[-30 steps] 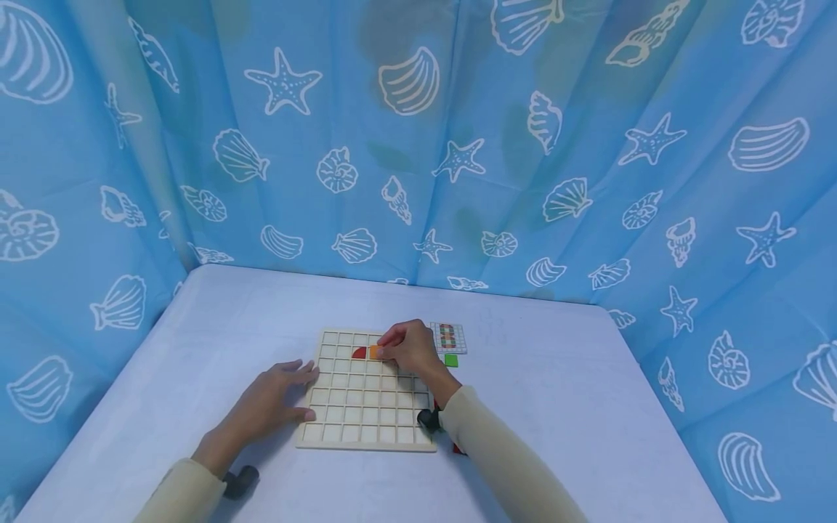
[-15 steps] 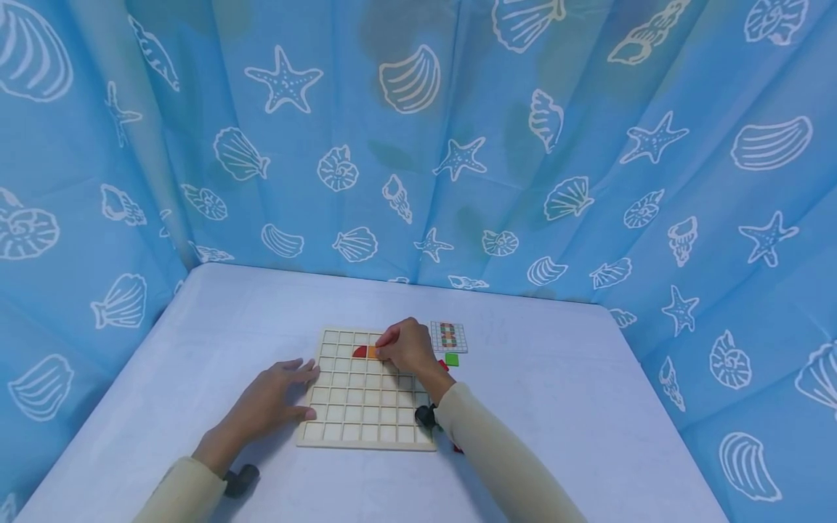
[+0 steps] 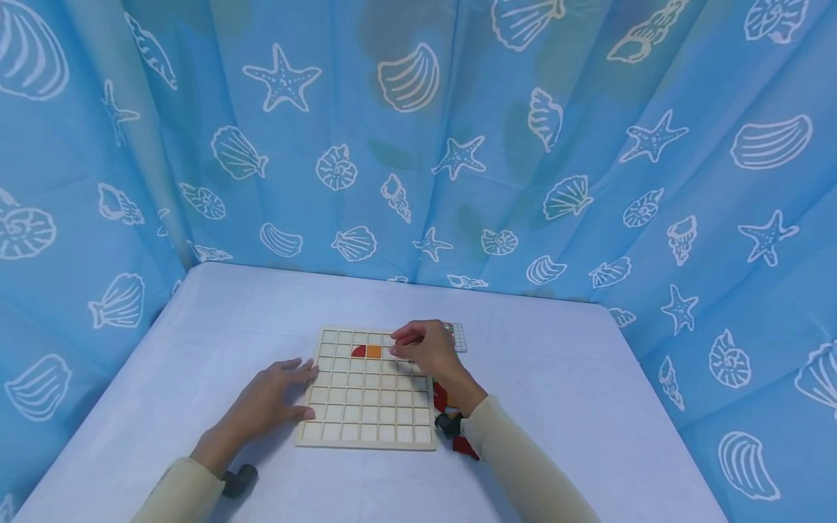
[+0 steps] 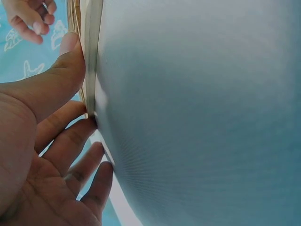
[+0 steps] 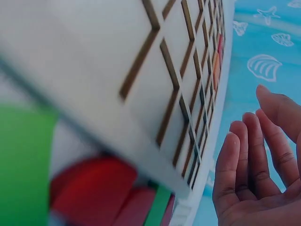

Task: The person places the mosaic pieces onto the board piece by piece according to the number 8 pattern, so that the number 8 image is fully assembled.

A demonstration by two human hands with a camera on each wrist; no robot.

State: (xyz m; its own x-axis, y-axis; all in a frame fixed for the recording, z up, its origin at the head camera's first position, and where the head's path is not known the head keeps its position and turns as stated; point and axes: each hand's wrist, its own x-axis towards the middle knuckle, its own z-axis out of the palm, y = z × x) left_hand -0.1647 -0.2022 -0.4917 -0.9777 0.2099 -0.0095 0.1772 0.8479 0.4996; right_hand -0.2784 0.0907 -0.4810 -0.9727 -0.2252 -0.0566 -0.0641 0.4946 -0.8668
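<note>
A pale wooden grid board (image 3: 353,415) lies on the white table. In its second row from the far edge sit a red quarter-round tile (image 3: 359,351) and, right beside it, an orange square tile (image 3: 373,351). My left hand (image 3: 275,396) rests at the board's left edge, fingers spread; the left wrist view puts the thumb (image 4: 70,56) against the frame. Over the far right part of the board hovers my right hand (image 3: 428,349). Its fingers (image 5: 228,165) are loosely bent with nothing between them, thumb apart, in the right wrist view.
A small pattern card (image 3: 461,338) lies behind the right hand, partly covered. Red tiles (image 3: 440,396) and others lie along the board's right side, partly under the right forearm. A green tile (image 5: 23,160) shows close up in the right wrist view. A shell-print curtain (image 3: 418,145) surrounds the table.
My right hand has let go of the orange tile, which now sits beside the red one, and has moved right. The left hand stays at the board's edge.
</note>
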